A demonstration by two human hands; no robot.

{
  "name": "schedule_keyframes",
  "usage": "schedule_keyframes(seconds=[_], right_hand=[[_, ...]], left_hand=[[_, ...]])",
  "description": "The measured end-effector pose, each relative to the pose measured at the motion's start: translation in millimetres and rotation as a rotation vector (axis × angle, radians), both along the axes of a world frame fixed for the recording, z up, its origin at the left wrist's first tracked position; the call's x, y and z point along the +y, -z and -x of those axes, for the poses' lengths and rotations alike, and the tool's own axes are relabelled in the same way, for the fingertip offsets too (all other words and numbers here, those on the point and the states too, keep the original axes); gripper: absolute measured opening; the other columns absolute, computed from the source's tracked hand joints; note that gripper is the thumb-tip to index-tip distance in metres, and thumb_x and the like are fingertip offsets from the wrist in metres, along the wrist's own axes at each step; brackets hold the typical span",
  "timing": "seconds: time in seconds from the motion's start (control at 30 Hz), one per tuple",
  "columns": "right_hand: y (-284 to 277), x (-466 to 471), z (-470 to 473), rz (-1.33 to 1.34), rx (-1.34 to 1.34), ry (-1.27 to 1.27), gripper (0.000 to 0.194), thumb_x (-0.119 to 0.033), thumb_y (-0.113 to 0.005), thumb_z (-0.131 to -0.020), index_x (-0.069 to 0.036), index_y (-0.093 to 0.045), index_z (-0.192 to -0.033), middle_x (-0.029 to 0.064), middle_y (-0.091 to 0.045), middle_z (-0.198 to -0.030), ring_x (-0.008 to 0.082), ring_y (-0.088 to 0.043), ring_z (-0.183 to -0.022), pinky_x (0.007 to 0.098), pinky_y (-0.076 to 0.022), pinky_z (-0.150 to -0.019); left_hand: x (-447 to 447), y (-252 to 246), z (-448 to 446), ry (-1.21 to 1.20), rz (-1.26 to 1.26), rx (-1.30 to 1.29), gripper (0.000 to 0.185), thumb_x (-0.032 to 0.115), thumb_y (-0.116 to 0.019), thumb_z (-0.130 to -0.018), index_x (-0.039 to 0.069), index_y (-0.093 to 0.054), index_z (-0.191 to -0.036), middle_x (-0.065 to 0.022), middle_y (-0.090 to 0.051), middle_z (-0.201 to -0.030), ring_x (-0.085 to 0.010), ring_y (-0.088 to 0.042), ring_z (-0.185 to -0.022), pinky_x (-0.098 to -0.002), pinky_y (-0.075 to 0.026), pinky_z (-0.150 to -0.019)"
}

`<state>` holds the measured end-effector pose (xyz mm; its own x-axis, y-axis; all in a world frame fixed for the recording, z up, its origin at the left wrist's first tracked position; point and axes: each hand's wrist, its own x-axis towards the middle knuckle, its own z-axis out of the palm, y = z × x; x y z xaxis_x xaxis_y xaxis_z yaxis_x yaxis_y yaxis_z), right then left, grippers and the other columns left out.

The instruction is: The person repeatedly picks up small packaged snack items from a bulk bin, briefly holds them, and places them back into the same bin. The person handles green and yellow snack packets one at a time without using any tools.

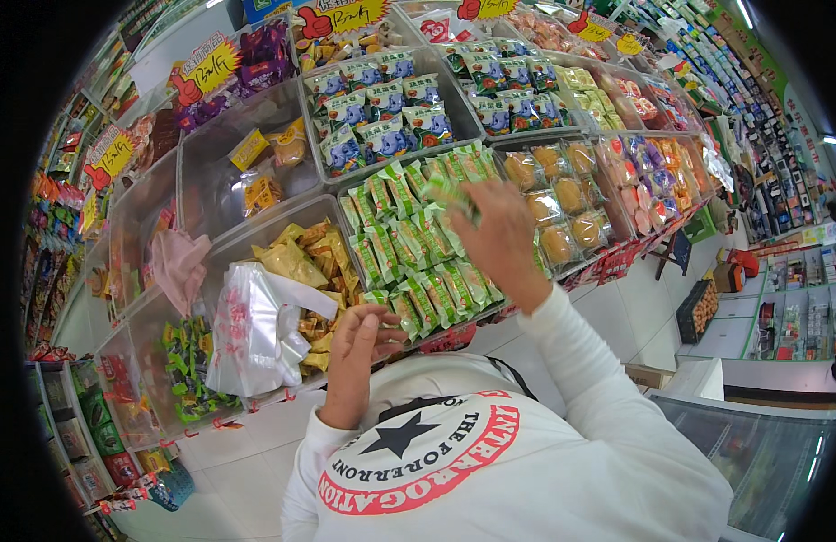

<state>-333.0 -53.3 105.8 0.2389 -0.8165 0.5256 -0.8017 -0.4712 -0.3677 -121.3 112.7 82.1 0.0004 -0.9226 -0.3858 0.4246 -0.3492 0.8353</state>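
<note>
My right hand is over a clear plastic bin filled with rows of small green-and-white snack packets. Between its thumb and fingers is one such packet, slightly blurred, above the back rows. At the bin's front left corner is my left hand, its fingers loosely bent and apart, with nothing seen in them. The packets stand on edge in several rows, and my right hand and forearm hide some at the right side.
Left of this bin, white plastic bags lie over yellow-wrapped snacks. Wrapped round cakes fill the bin at right. Behind are blue-and-green packets and a sparsely filled bin. Price signs stand at the back.
</note>
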Motion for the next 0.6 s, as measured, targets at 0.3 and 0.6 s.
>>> schedule_keyframes(seconds=[0.3,0.6], right_hand=[[27,-87,-26,-0.225,0.315,0.227,0.04,-0.038,-0.072,-0.089,-0.006,-0.069,-0.113,0.0117,-0.069,-0.102,0.0328,-0.065,-0.103,0.0464,-0.0502,-0.092],[46,-94,-30,-0.275,0.262,0.107,0.039,-0.036,-0.072,-0.088,-0.005,-0.062,-0.11,0.0163,-0.069,-0.103,0.0393,-0.068,-0.1,0.053,-0.0522,-0.083]], left_hand=[[24,19,-16,0.016,-0.11,0.007,0.023,0.016,-0.051,-0.107,0.003,-0.058,-0.125,-0.0098,-0.068,-0.115,-0.0168,-0.068,-0.097,-0.0299,-0.055,-0.084],[46,28,-30,-0.087,-0.175,-0.006,0.025,0.015,-0.05,-0.107,0.004,-0.058,-0.128,-0.0109,-0.068,-0.116,-0.0198,-0.07,-0.098,-0.03,-0.055,-0.082]])
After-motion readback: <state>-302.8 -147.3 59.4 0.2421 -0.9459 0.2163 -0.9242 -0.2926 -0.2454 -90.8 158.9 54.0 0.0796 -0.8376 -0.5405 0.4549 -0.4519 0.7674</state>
